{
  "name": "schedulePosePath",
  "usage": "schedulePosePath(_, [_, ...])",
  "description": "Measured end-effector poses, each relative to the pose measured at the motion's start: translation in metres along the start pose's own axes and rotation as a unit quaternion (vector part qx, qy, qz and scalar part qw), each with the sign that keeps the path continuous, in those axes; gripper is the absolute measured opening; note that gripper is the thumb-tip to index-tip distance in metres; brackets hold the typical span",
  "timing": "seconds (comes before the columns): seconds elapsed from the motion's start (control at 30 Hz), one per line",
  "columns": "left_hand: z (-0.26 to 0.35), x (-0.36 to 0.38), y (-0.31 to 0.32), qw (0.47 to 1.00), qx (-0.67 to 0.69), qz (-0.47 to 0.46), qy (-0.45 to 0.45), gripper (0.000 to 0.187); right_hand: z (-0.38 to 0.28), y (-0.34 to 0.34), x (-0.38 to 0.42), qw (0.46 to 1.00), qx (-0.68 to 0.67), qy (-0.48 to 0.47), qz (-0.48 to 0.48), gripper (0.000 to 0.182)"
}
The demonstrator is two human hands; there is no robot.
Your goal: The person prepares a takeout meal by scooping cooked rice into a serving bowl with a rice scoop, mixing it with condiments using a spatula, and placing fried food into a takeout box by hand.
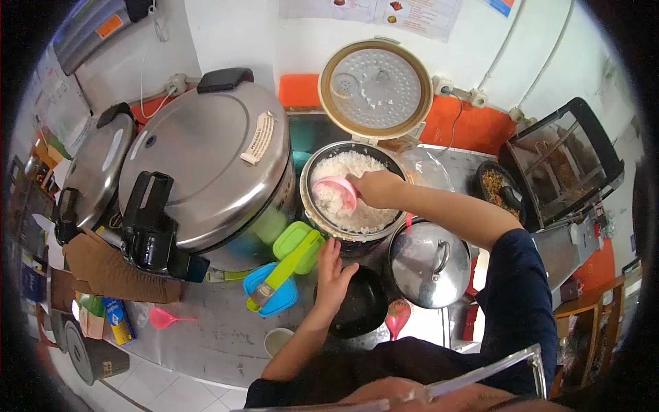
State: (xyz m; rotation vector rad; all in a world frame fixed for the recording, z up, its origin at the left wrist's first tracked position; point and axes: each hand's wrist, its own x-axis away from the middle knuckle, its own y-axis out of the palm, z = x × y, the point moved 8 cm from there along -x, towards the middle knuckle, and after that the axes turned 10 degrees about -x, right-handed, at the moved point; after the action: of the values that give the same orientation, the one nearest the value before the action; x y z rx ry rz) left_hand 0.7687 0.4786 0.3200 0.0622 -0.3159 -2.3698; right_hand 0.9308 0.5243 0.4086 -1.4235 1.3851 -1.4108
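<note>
White cooked rice [353, 165] fills the pot of an open rice cooker [307, 199], whose round lid [375, 89] stands raised behind it. My right hand [377, 189] is closed on a pink cup [341, 189], which is tilted in the rice with some rice inside it. Below the cooker's front rim, my left hand [334, 280] is open, fingers stretched upward and thumb apart. It is close to a black pan [360, 302] and to a green-lidded container [295, 244].
Two big steel cookers [206, 165] stand on the left. A lidded pot [429, 264] is right of the rice cooker. A blue lid [281, 295], pink ladle [165, 318], red spoon [398, 316] and small cup [277, 340] lie on the steel counter [220, 336].
</note>
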Motion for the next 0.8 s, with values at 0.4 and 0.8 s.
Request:
schedulePosePath(0.4, [-0.001,-0.003,-0.006,0.999,-0.037,-0.003,0.029,0.071,0.011,0.023,0.001,0.974,-0.168,-0.099,-0.114,0.03])
schedulePosePath(0.8, [-0.016,0.004,0.006,0.999,-0.028,-0.017,0.004,0.067,0.081,-0.037,-0.001,0.979,0.136,0.101,0.11,0.034])
